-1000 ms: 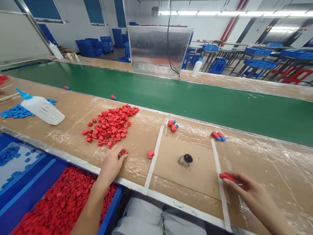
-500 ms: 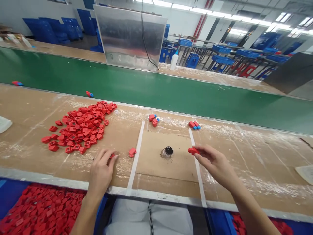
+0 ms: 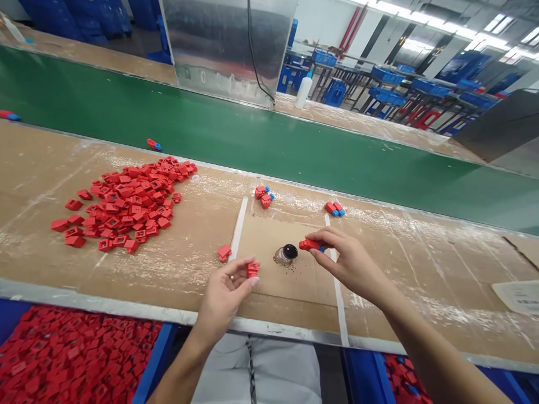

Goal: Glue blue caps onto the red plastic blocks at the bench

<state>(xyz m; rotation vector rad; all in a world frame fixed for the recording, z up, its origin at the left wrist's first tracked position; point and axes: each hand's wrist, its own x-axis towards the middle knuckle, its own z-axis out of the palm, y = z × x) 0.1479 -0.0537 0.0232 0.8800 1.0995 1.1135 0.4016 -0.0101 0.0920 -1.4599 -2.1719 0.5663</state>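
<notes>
My left hand (image 3: 221, 294) pinches a small red plastic block (image 3: 252, 269) above the front left of the cardboard sheet (image 3: 303, 289). Between the fingertips of my right hand (image 3: 349, 258) is a red and blue plastic piece (image 3: 309, 244), its red end pointing left. That end is close to a small round black-topped container (image 3: 290, 252) on the sheet, apart from it. One loose red block (image 3: 224, 253) lies by the left white tape strip (image 3: 238, 227). Left of my hands spreads a heap of red blocks (image 3: 135, 199).
Two red and blue pieces (image 3: 263, 197) sit behind the sheet, and another pair (image 3: 334, 209) by the right tape strip. A green belt (image 3: 236, 132) runs behind the table. Below the front edge are blue bins of red parts (image 3: 76, 359). A white bottle (image 3: 304, 91) stands beyond the belt.
My left hand has moved right from beside the heap to the sheet, with the red block in its fingers. My right hand has brought its piece left, nearer the black-topped container. The view has shifted slightly.
</notes>
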